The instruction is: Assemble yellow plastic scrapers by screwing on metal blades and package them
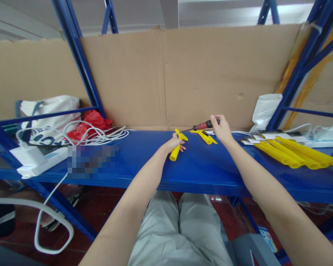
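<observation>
My left hand (175,143) is closed around a yellow plastic piece (175,152) with a tube-like handle and a wider, branched top. Fingers of my right hand (221,127) grip the end of a screwdriver (203,125) with a red and black handle. The screwdriver lies nearly level, its thin shaft pointing left at the top of the yellow piece. Whether its tip sits in the piece, I cannot tell. Just below the screwdriver, a second yellow plastic piece (204,137) rests on the blue table (199,170).
Several yellow tube handles (291,153) lie at the right, near a white bag (265,111). On the left are a white power strip (46,162), coiled white cable (108,136), a red plastic bag (90,123) and a cloth bag (51,122). Cardboard (211,74) stands behind.
</observation>
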`<state>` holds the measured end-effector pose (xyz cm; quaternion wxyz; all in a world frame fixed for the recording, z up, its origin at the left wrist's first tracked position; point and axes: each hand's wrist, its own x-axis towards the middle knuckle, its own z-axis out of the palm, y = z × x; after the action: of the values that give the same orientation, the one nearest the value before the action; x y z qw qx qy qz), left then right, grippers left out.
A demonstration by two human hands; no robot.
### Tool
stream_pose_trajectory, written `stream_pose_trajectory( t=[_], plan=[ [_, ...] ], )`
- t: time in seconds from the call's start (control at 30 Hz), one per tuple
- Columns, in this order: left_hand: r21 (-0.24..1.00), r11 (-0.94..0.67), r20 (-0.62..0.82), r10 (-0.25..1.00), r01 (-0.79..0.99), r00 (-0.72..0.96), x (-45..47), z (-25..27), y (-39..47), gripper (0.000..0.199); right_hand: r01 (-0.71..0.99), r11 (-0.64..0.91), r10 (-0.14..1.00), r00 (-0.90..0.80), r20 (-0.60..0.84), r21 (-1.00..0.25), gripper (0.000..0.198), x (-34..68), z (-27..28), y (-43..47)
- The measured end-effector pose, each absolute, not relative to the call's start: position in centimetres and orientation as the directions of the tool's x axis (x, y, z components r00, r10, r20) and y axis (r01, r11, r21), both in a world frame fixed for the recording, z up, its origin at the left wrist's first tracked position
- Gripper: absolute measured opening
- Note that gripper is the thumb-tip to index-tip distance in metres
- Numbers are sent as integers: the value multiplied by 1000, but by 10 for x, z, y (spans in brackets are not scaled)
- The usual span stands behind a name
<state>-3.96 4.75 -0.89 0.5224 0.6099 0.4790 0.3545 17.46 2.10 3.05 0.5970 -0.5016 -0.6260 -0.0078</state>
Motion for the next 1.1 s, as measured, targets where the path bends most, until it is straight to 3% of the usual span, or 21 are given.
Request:
stream_pose_trajectory(
  t=[0.4,0.63,0.87,1.1],
  plan=[
    [979,33,-90,956,202,279,-39,-5,45,55,629,504,638,192,746,-592,41,166,35,12],
    [979,24,-79,961,204,266,-38,-4,42,51,624,550,580,193,792,-555,31,167,35,16],
    [978,20,-79,957,208,279,-38,-4,43,52,612,494,621,249,744,-617,37,170,35,17],
    [976,18,-81,955,216,286,-39,-7,48,54,575,593,575,188,797,-564,36,170,31,23]
  ],
)
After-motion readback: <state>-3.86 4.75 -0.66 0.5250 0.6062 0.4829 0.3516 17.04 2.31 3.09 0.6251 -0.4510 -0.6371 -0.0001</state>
